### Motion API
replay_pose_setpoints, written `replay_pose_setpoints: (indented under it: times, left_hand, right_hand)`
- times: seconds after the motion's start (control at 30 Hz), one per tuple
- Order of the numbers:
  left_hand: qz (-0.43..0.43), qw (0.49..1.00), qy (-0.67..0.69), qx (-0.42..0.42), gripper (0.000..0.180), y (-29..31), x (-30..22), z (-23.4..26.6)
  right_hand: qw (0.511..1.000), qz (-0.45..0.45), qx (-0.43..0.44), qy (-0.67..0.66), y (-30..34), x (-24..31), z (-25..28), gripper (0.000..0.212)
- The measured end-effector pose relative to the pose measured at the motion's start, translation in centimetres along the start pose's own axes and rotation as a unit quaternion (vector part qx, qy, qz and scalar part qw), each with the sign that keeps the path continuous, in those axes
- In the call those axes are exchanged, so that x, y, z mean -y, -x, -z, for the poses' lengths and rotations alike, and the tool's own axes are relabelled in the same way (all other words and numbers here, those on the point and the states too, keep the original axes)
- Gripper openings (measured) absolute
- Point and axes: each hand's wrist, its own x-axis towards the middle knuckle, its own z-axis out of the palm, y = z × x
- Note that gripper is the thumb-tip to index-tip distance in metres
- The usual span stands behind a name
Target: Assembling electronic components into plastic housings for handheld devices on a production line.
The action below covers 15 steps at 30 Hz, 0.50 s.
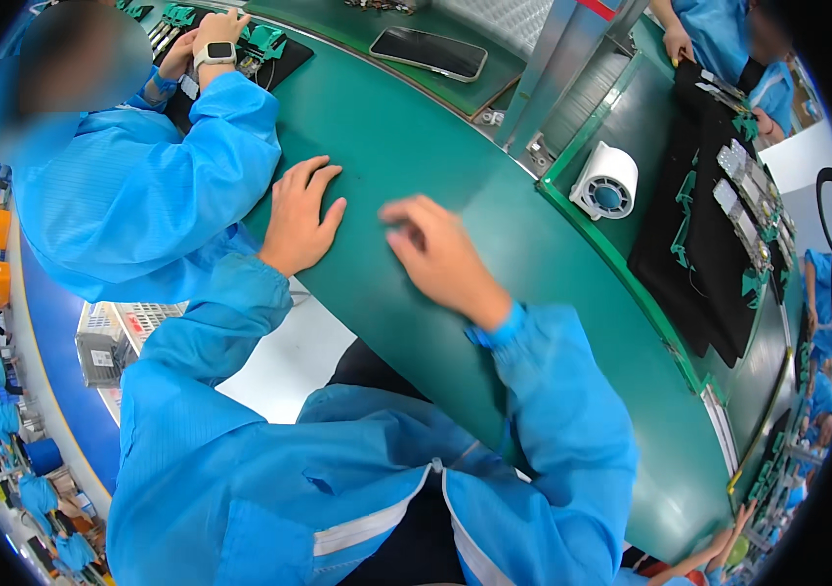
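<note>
Left hand (300, 217) flat and empty near the green surface's (533, 293) front edge; right hand (435, 256) open, blurred, hovering empty.

Green bench mat (406, 137): flat, bare beneath both hands.

A long green desk (406, 146) curves across the room, its surface lit evenly and brightly from above. A grey metal post (557, 59) rises from the desk's far side, and just beyond that post lies a second green bench strip carrying a black mat (699, 244). Left of the desk, well below its edge, the floor (279, 361) shows pale, beside a blue band (54, 361) (possibly another bench edge).
</note>
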Motion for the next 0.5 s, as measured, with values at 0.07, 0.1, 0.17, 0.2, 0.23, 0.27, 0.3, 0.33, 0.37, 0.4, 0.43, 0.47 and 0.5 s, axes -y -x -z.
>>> replay_pose_setpoints:
  times: [0.07, 0.1, 0.17, 0.2, 0.23, 0.27, 0.3, 0.33, 0.37, 0.4, 0.43, 0.47, 0.5]
  left_hand:
    - [-0.004, 1.0, 0.015, -0.002, 0.044, -0.2, -0.1, 0.0]
    - [0.0, 1.0, 0.011, -0.003, 0.044, 0.0, -0.1, 0.2]
    - [-0.004, 1.0, 0.008, -0.011, 0.045, 0.0, 0.0, 0.0]
    - [0.008, 1.0, 0.009, -0.008, 0.046, -0.1, -0.2, 0.1]
    - [0.01, 1.0, 0.004, -0.004, 0.046, 0.0, -0.2, 0.0]
    - [0.002, 1.0, 0.001, -0.007, 0.046, -0.2, -0.4, -0.2]
    - [-0.009, 1.0, -0.004, -0.01, 0.045, -0.6, -0.6, -0.4]
    - [-0.006, 1.0, -0.004, -0.005, 0.045, -0.6, -0.7, -0.1]
    - [-0.007, 1.0, -0.005, -0.006, 0.045, -0.6, -0.7, -0.1]
    - [-0.004, 1.0, -0.006, -0.007, 0.044, -0.3, -0.3, -0.2]
    - [-0.013, 1.0, -0.015, -0.012, 0.044, -0.2, 0.0, -0.2]
    - [-0.001, 1.0, -0.015, -0.002, 0.044, 0.2, -0.1, -0.1]
    - [0.007, 1.0, -0.013, 0.007, 0.044, 0.1, -0.4, 0.1]
  right_hand:
    - [0.998, -0.019, -0.033, -0.05, -4.9, -1.3, -2.2, 0.024]
    - [0.997, -0.027, -0.048, -0.054, -7.2, -2.0, -3.5, 0.025]
    - [0.995, -0.041, -0.078, -0.044, -11.0, -3.0, -5.3, 0.032]
    - [0.993, -0.064, -0.092, -0.043, -12.8, -3.3, -6.1, 0.036]
    - [0.99, -0.087, -0.106, -0.042, -14.7, -3.6, -6.8, 0.04]
    - [0.982, -0.112, -0.106, -0.109, -16.8, -4.6, -7.4, 0.045]
    - [0.969, -0.134, -0.106, -0.176, -19.0, -5.6, -7.9, 0.049]
    - [0.948, -0.143, -0.083, -0.273, -20.8, -5.4, -8.5, 0.052]
    - [0.946, -0.141, -0.083, -0.281, -22.2, -5.3, -8.9, 0.052]
    - [0.901, -0.161, -0.07, -0.396, -23.3, -4.6, -9.5, 0.044]
    - [0.843, -0.179, -0.054, -0.504, -24.3, -3.7, -10.0, 0.037]
    - [0.814, -0.206, -0.087, -0.536, -25.2, -2.7, -10.8, 0.028]
    - [0.81, -0.201, -0.087, -0.543, -26.2, -2.3, -11.2, 0.028]
